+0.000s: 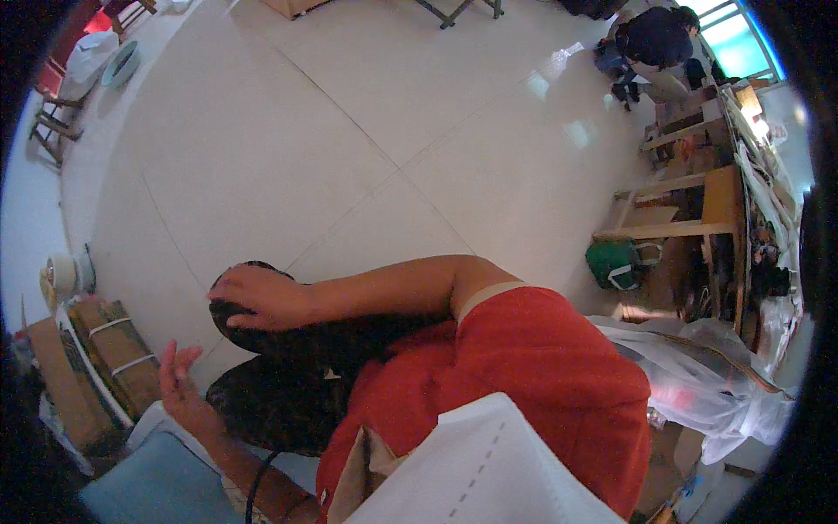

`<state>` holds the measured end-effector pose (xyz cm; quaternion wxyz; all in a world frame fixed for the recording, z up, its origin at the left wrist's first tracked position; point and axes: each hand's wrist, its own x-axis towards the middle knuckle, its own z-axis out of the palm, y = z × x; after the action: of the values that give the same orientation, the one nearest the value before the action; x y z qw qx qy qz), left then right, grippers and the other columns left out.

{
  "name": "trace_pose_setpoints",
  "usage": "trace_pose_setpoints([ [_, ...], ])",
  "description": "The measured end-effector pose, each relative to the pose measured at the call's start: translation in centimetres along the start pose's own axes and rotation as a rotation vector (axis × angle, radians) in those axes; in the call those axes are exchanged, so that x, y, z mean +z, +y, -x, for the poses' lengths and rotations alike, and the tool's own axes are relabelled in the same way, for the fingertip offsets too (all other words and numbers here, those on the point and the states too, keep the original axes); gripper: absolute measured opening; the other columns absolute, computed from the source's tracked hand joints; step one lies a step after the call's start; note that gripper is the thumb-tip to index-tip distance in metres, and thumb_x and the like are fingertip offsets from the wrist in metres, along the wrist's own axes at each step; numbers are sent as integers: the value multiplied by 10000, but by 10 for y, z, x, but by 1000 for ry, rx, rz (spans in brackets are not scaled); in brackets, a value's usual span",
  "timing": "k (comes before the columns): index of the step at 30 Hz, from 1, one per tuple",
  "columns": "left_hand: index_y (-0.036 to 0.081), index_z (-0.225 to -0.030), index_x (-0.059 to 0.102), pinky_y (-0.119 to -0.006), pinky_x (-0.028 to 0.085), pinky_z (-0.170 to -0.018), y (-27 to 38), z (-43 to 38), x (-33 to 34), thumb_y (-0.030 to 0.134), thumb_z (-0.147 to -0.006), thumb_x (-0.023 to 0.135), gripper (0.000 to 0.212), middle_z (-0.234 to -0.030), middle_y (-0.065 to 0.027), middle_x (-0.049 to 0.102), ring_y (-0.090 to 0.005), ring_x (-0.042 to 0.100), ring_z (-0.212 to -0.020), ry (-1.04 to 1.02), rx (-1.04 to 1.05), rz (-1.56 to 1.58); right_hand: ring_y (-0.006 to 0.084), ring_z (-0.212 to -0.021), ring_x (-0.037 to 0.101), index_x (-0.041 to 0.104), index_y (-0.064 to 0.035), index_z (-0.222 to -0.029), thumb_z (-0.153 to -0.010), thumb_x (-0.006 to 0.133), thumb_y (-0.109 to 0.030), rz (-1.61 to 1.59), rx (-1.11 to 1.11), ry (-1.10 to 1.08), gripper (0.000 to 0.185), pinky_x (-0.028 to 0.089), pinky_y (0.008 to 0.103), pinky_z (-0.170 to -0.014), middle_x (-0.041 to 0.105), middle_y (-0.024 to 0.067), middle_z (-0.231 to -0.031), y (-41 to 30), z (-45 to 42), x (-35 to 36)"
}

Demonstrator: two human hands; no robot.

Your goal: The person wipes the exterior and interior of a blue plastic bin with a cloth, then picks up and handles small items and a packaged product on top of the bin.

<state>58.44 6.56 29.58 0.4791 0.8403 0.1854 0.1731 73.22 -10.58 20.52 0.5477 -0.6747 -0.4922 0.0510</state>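
My right hand (258, 298) rests over my right knee, in dark trousers, its fingers spread and slightly bent. No object shows in it, though its palm side is hidden. My left hand (186, 390) is raised beside the left knee (262, 399), touching nothing visible with its fingertips, its fingers apart and no object in it. A black cable (256, 485) crosses by the left forearm. A red shirt (550, 367) and a white face mask (497, 458) fill the lower part of the view.
Strapped cardboard (121, 347) and a blue-grey padded surface (163, 481) lie at lower left. Wooden benches (668, 230), a green bag (610, 262) and clear plastic sheeting (707, 373) stand at right. Another person (655, 39) bends over at upper right. A basin (121, 64) is at upper left.
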Motion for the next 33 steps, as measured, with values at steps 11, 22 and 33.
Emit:
trace_pose_setpoints([
  [11,-25,-1433,322,-338,484,-846,15,15,21,358,-920,561,684,-816,-75,635,-153,601,-754,-185,-210,304,231,-908,603,638,10,-1070,-877,589,-213,-837,303,-238,299,469,351,-800,641,137,-939,-36,-16,11],
  [22,-30,-1476,228,-305,479,-812,19,23,13,305,-912,569,739,-824,-114,668,-169,626,-739,-355,-203,372,197,-787,590,649,-14,-875,-811,690,-140,-646,208,-148,147,467,319,-730,612,88,-835,-33,-20,23],
  [33,12,-1217,514,-248,451,-763,-14,-9,16,100,-924,521,306,-858,-112,698,-117,634,-791,-203,-144,357,97,-812,533,621,-20,-838,-897,647,-114,-845,372,-303,113,438,263,-741,553,14,-883,-19,-57,-12],
])
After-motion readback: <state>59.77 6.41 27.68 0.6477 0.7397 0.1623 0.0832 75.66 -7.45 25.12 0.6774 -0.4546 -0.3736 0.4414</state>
